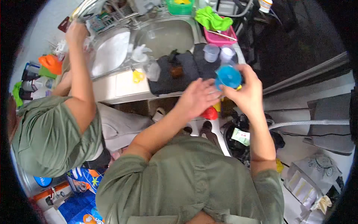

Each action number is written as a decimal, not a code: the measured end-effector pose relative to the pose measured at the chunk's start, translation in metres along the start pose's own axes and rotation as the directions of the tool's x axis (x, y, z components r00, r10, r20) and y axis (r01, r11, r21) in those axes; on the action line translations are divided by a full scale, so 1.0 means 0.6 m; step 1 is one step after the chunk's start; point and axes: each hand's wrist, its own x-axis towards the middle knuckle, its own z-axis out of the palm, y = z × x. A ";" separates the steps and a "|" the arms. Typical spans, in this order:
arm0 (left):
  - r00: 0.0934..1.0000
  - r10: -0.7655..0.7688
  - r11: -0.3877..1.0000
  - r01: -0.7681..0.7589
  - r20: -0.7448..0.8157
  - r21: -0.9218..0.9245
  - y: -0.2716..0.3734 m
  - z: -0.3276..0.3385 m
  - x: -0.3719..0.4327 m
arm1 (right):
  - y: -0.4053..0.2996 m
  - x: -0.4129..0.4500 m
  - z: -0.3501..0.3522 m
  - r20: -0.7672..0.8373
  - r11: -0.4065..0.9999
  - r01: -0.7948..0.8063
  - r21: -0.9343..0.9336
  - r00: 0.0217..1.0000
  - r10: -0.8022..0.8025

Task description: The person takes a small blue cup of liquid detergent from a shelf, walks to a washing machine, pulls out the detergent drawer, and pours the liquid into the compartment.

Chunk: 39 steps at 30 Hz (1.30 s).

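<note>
My right hand [246, 89] is closed around a blue plastic cup [228, 77] in front of the counter's near edge. Close to the cup's left side, my left hand [200, 96] has its fingers spread; whether they touch the cup cannot be told. Just beyond the cup, two clear plastic cups, one on the left [211, 53] and one with white contents [227, 53], stand on a dark cloth [190, 63]. A brown object [176, 72] rests on that cloth, with a clear container [153, 71] at its left. Yellow-handled scissors [138, 76] lie on the pale counter.
A metal sink [167, 36] lies beyond the cloth. Beside it are a pink basket [221, 36] with a bright green cloth [212, 19] and a green tub [180, 7]. Another person [56, 131] works at the left. A black-lined bin [235, 148] stands low at the right.
</note>
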 end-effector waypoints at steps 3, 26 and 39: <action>0.992 -0.118 0.974 0.126 0.053 -0.190 -0.023 -0.017 0.041 | -0.026 -0.046 -0.002 -0.088 0.992 -0.124 0.029 0.988 0.126; 0.660 -0.668 0.632 0.747 0.344 -0.206 -0.186 0.015 0.021 | -0.116 -0.291 -0.005 -0.447 0.865 -0.501 -0.016 0.778 0.442; 0.455 -0.825 0.478 0.878 0.335 -0.014 -0.294 0.062 -0.014 | -0.145 -0.412 -0.044 -0.644 0.766 -0.640 -0.063 0.612 0.459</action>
